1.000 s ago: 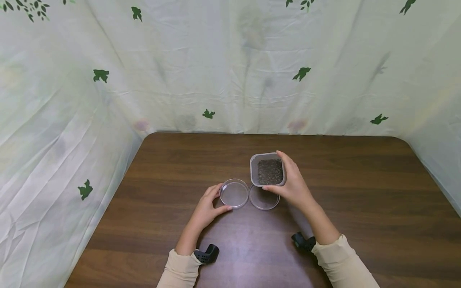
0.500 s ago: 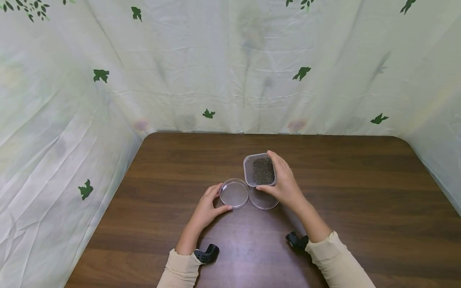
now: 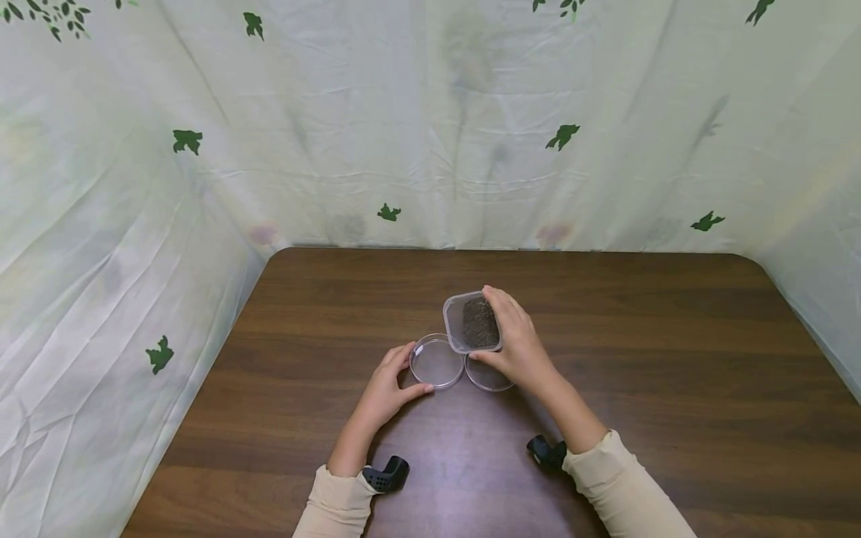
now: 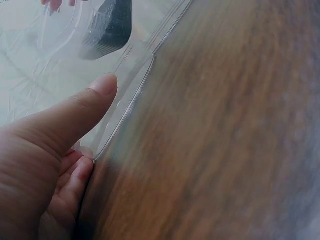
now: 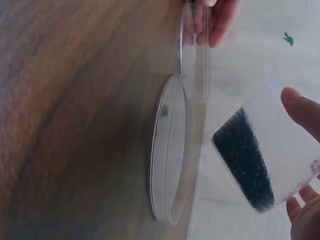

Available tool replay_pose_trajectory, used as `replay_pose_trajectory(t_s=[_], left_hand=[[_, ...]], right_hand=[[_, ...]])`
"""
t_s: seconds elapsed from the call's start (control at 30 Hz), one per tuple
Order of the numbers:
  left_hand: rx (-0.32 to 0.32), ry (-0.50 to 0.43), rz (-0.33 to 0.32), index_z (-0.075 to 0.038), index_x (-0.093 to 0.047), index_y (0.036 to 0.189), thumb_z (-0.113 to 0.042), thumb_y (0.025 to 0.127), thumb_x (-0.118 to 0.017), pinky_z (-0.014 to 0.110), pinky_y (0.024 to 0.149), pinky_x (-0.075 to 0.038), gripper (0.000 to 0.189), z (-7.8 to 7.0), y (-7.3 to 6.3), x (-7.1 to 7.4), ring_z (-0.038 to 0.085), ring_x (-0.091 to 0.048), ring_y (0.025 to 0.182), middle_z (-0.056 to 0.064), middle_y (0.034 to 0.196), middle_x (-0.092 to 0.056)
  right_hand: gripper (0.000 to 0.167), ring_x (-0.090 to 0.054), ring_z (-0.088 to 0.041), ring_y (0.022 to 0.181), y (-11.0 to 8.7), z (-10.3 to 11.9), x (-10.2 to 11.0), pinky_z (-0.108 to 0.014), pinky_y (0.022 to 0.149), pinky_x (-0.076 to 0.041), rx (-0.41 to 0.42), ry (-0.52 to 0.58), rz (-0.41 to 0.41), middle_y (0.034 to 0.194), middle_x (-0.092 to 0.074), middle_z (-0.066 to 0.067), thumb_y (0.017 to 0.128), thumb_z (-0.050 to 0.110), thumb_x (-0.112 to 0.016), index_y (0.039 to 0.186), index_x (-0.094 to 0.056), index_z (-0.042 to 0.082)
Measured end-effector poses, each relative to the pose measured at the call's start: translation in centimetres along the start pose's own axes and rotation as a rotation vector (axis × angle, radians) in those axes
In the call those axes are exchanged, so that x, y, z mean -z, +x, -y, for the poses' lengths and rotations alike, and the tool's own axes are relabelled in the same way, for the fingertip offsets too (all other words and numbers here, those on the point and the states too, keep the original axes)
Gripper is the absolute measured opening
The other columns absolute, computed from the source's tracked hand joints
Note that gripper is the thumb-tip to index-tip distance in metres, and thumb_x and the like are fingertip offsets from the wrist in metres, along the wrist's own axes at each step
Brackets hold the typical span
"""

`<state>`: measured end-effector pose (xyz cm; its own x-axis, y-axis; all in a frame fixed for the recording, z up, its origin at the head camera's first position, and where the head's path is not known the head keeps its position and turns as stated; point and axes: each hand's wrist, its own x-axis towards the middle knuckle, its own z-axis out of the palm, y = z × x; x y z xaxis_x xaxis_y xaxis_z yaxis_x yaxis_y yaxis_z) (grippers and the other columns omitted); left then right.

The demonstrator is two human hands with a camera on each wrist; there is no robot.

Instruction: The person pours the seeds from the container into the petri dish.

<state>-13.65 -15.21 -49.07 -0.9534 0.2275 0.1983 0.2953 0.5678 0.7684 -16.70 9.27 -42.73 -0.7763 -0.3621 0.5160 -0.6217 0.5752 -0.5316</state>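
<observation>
My right hand (image 3: 521,350) grips a squarish clear plastic tub (image 3: 454,326) by its sides, thumb near and fingers far. Dark fine grains (image 3: 480,324) fill its lower part. The tub is lifted and tilted to the left, and in the right wrist view the grains (image 5: 245,160) lie slanted against one side. Below it, two round clear petri dishes stand side by side on the table. With thumb and fingers on its rim, my left hand (image 3: 385,392) holds the left petri dish (image 3: 436,365). The right petri dish (image 3: 491,376) is partly hidden by the tub and right hand.
A brown wooden table (image 3: 323,314) lies under everything. Behind it hangs a pale curtain (image 3: 430,149) with green bird and leaf prints. Black wrist cameras (image 3: 386,474) sit on both forearms, just above the table.
My right hand has moved left with the tub, tilting it further, so its corner now overlaps the left petri dish in the head view. The left hand and both dishes have stayed put.
</observation>
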Motion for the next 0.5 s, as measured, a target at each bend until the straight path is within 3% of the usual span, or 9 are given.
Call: replay_pose_trajectory(t_s=[0.5], left_hand=[[0.003, 0.009, -0.004, 0.001, -0.044, 0.130, -0.022, 0.066, -0.080, 0.037, 0.091, -0.041, 0.076, 0.02, 0.00, 0.00, 0.027, -0.053, 0.105, 0.014, 0.121, -0.047]], right_hand=[[0.100, -0.026, -0.031, 0.127, 0.22, 0.38, -0.86, -0.050, 0.100, -0.024, 0.065, -0.101, 0.041, 0.139, -0.033, -0.011, 0.055, 0.017, -0.086, 0.137, -0.030, 0.005]])
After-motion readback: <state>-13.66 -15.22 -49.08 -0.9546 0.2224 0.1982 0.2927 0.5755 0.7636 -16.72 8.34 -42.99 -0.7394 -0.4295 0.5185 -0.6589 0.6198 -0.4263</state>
